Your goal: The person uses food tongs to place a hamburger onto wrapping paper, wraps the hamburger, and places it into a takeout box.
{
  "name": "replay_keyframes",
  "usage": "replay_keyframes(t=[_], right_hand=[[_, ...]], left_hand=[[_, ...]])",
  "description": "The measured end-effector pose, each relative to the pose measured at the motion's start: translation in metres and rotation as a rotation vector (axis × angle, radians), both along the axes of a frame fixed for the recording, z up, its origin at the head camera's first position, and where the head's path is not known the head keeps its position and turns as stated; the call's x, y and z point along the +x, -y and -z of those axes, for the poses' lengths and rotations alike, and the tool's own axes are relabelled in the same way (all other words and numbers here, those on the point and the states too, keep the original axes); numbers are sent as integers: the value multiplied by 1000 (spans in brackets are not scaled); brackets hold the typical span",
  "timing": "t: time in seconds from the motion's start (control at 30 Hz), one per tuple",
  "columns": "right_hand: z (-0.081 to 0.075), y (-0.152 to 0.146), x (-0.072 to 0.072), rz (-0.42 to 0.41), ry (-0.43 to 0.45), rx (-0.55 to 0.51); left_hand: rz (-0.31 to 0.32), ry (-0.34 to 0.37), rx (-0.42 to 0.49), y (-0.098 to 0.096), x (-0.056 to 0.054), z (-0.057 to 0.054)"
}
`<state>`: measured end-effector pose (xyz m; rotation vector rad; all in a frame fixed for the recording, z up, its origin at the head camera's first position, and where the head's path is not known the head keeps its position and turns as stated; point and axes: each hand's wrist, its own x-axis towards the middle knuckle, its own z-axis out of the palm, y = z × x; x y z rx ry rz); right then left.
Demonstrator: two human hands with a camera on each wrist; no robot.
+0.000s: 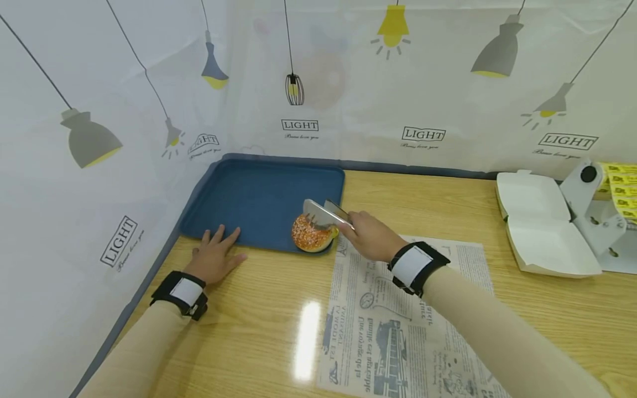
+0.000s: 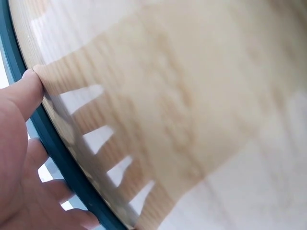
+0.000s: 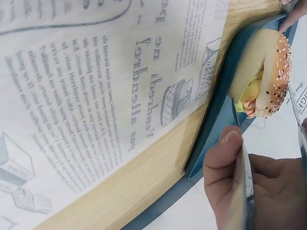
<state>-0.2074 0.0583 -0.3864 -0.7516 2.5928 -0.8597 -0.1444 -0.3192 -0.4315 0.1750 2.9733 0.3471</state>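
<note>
A blue tray (image 1: 249, 193) lies at the back left of the table. On its front right corner sits a sesame-seed bun sandwich (image 1: 309, 236); green lettuce and a pinkish filling show at its open side in the right wrist view. My right hand (image 1: 374, 236) grips metal tongs (image 1: 318, 214), their arms reaching over the sandwich from the right. In the right wrist view one tong arm (image 3: 247, 177) lies below the bun (image 3: 278, 72), the other by its seeded top. With fingers spread, my left hand (image 1: 211, 261) rests at the tray's front left rim.
Printed newspaper-style paper (image 1: 398, 326) lies under my right forearm, in front of the tray. An opened white takeaway box (image 1: 552, 237) stands at the right. Beside it is a white stand (image 1: 592, 204) with yellow packets (image 1: 624, 188). A patterned curtain (image 1: 348, 83) hangs behind the table.
</note>
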Motion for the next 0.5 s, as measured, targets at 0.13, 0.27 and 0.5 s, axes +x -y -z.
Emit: replay_keyframes(t=[0.13, 0.27, 0.5], right_hand=[[-1, 1, 1, 0, 8, 47], [-3, 1, 1, -30, 0, 52], [-5, 2, 3, -33, -22, 54]], left_hand=[[4, -13, -5, -1, 0, 0], [4, -27, -10, -1, 0, 0], [2, -29, -7, 0, 0, 1]])
